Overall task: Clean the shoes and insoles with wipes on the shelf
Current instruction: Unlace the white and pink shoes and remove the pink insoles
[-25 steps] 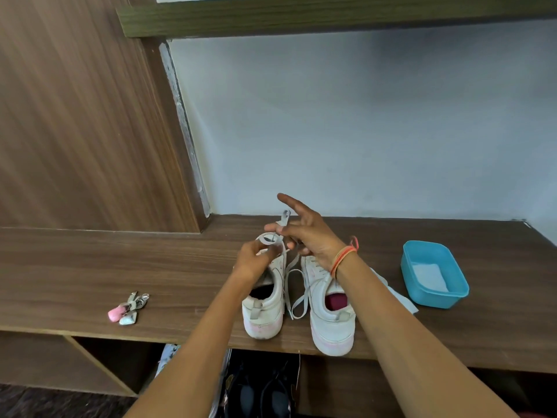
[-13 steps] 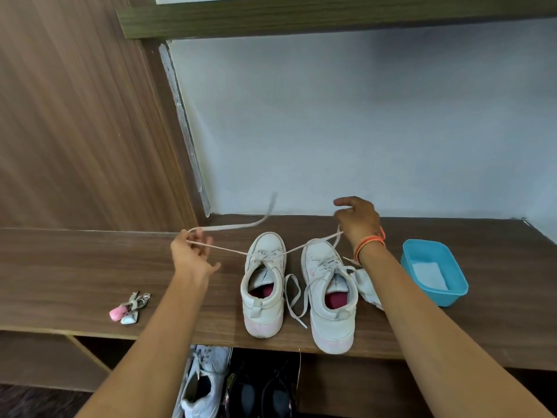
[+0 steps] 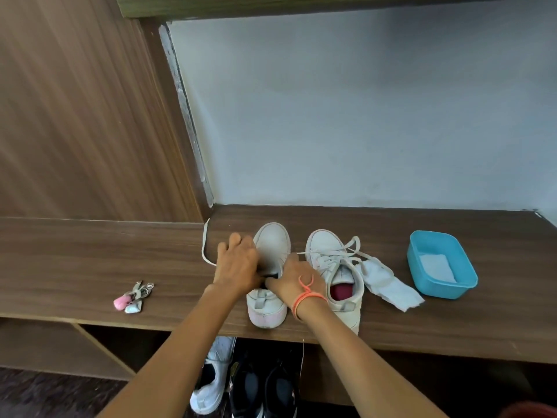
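Shoes: two white ones stand heel-first at the near edge of the shelf (image 3: 90, 260). The unlaced shoe (image 3: 272, 242) is under both hands, and the laced shoe (image 3: 327, 245) stands just right of the right fingers.
Left hand (image 3: 238, 267): its fingers curl round the unlaced shoe's left side and appear to grip it.
Right hand (image 3: 297, 277): its fingertips are tucked at the mouth of the unlaced shoe. Whether they pinch anything inside, I cannot tell.
Keys (image 3: 132, 297): well left of the left fingers.
Wipe (image 3: 388, 285): it lies crumpled beyond the laced shoe, right of the right fingers, and no hand touches it.
Tub (image 3: 441, 263): blue, further right, with a white sheet inside.
Lace (image 3: 205, 245): it lies loose on the shelf just left of the left fingers, out of its shoe.
Progress: early, by my reading. One shoe is stripped of its lace and its insole looks like the next thing out. The other shoe is not yet unlaced, its red insole (image 3: 340, 292) is in place, and no wiping shows.
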